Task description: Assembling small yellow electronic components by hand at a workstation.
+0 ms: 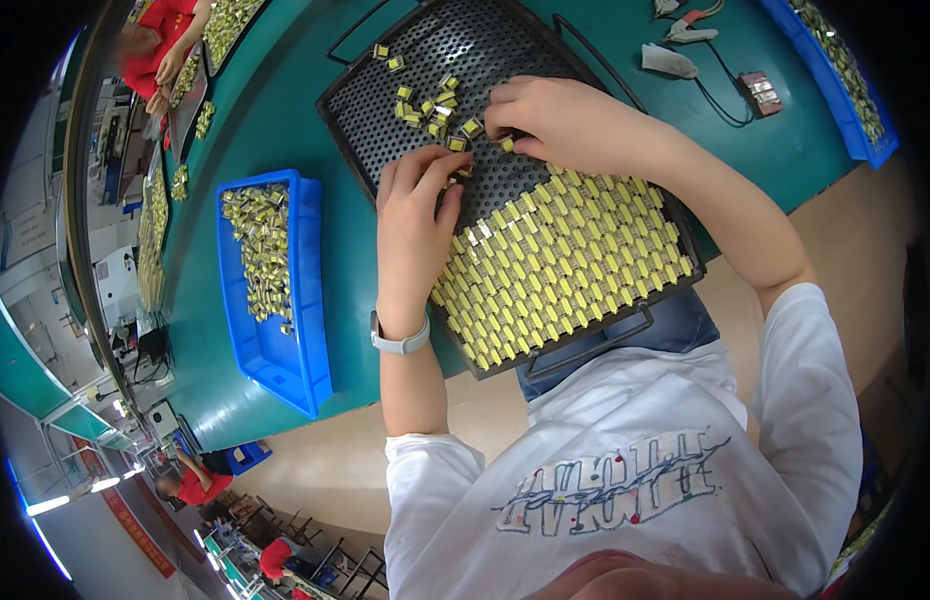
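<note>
A black perforated tray [385, 110] with a raised rim lies before me. Tight slanting rows of small yellow-taped transformers [560, 260] cover its near part. Loose transformers [440, 110] lie scattered over the far part. My left hand [413, 200], with a watch on the wrist, is at the left end of the rows, its thumb and fingers closed around a small transformer mostly hidden by the fingertips. My right hand [560, 115] reaches over the tray from the right. Its thumb and fingers pinch a transformer [506, 144] just above the bare holes.
Left of the tray, a blue bin [310, 270] holds a heap of similar parts on the green table [355, 300]. Another blue bin [875, 140] stands far right, near a cable with a small block [758, 93]. Wire handles [595, 340] stick out from the tray. A person in red [165, 50] works at far left.
</note>
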{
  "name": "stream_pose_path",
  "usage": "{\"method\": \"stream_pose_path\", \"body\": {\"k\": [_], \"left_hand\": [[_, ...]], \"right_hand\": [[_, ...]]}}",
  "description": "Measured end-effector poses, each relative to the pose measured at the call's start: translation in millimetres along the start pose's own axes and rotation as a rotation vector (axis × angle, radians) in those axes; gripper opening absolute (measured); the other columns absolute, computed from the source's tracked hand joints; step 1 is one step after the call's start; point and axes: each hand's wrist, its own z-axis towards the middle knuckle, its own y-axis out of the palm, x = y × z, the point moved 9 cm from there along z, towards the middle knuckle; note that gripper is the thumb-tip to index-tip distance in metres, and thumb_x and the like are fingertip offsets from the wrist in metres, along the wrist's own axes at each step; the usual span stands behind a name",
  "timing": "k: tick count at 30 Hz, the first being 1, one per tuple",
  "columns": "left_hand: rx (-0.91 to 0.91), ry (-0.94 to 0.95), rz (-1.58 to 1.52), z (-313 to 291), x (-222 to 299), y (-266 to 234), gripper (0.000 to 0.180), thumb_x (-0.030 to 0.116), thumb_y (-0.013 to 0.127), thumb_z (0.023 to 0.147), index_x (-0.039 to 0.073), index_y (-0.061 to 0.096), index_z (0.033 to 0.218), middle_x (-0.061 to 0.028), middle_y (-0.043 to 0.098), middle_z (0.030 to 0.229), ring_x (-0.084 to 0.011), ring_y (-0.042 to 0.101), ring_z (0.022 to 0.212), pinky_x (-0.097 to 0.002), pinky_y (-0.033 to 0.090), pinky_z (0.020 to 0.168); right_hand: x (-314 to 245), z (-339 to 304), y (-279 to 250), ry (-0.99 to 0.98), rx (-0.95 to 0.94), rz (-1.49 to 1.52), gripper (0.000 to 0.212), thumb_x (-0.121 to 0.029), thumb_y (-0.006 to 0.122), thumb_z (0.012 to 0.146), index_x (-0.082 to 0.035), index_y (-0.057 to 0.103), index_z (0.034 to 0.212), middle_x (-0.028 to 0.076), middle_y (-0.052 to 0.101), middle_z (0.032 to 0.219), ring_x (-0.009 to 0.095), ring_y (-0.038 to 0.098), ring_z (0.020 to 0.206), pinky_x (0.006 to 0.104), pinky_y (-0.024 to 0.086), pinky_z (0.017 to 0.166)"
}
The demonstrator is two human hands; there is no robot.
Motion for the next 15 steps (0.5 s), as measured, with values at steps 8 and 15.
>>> {"method": "stream_pose_path", "body": {"k": [8,15], "left_hand": [[0.095,0.006,0.094,-0.3,-3.9,-11.8,0.027,0.003,0.075,0.082,0.009,0.072,0.108,-0.0066,0.066,0.113,-0.0297,0.059,0.107,-0.0415,0.050,0.092],[0.265,0.060,-0.203,-5.6,15.6,-32.2,0.027,0.002,0.083,0.074,0.005,0.072,0.098,-0.0074,0.071,0.103,-0.0272,0.065,0.099,-0.0371,0.053,0.086]], "right_hand": [[2.2,0.8,2.1,0.010,0.029,-0.042,0.019,-0.003,0.073,0.082,-0.001,0.064,0.099,0.009,0.063,0.100,0.029,0.064,0.102,0.0409,0.053,0.088],[-18.9,1.3,-8.5,0.057,-0.043,0.615,0.016,-0.007,0.071,0.085,-0.001,0.064,0.098,0.004,0.065,0.088,0.011,0.062,0.078,0.0273,0.050,0.070]]}}
